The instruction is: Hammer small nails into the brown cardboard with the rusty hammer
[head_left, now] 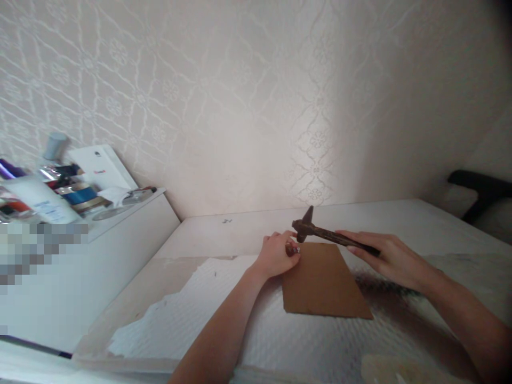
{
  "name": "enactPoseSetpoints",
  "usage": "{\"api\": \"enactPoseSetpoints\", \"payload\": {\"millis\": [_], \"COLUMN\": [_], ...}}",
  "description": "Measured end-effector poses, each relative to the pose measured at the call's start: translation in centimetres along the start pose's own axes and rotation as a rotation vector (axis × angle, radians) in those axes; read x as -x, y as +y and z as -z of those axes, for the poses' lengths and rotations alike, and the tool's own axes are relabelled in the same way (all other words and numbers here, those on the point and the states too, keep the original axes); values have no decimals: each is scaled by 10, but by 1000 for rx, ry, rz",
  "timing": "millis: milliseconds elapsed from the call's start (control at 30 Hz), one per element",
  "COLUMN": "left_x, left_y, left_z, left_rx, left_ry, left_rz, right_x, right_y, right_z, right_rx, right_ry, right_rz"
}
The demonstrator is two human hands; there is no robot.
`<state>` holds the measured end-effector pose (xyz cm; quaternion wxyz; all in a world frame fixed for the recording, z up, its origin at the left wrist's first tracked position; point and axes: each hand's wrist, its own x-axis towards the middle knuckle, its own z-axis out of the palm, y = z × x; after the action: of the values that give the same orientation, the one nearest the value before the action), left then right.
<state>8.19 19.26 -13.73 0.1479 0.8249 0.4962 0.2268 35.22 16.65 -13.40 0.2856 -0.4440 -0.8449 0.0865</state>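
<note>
My right hand (pixel 394 261) grips the dark wooden handle of a hammer (pixel 320 233). Its brown metal head is raised just above the far left corner of a flat brown board (pixel 322 282), which looks like cardboard or fibreboard. At that corner, my left hand (pixel 279 256) has its fingers curled together. A small reddish-brown bit with a bright spot shows between the fingertips, too small to name. The hammer head is close to the left fingers, and I cannot tell whether they touch.
The board lies on a quilted silvery mat (pixel 192 298) over a white table (pixel 256 226). Tiny dark pieces (pixel 227 220) lie near the wall. At left, a white cabinet (pixel 132 256) carries tubes, tape and a white box (pixel 102 168). A black chair part (pixel 476 186) stands at right.
</note>
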Motion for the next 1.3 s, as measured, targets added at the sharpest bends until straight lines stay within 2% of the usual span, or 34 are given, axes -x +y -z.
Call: {"api": "enactPoseSetpoints", "payload": {"millis": [133,433,633,733,867,1033,1167,1300], "left_x": [1,1,1,1,0,-6,-19,-33], "left_y": [0,0,-1,-1,-4,-10,-22,-49], "left_z": [2,4,5,6,7,6,14,44], "left_rx": [4,-11,79,158,193,179,178,-9], "left_ry": [-19,-37,-53,-38,151,339,372,335], "left_rz": [33,53,73,74,104,259,391,528], "right_x": [-1,-1,-2,-2,-2,-1,0,2], "right_y": [-4,-6,-8,-3,6,9,11,15], "right_z": [0,-6,-7,-7,-6,-6,-8,-10], "right_rx": [-9,11,-20,-7,213,470,505,564], "right_ry": [-75,-50,-50,7,92,90,90,86], "right_rz": [14,28,24,12,-125,-405,-555,-585]}}
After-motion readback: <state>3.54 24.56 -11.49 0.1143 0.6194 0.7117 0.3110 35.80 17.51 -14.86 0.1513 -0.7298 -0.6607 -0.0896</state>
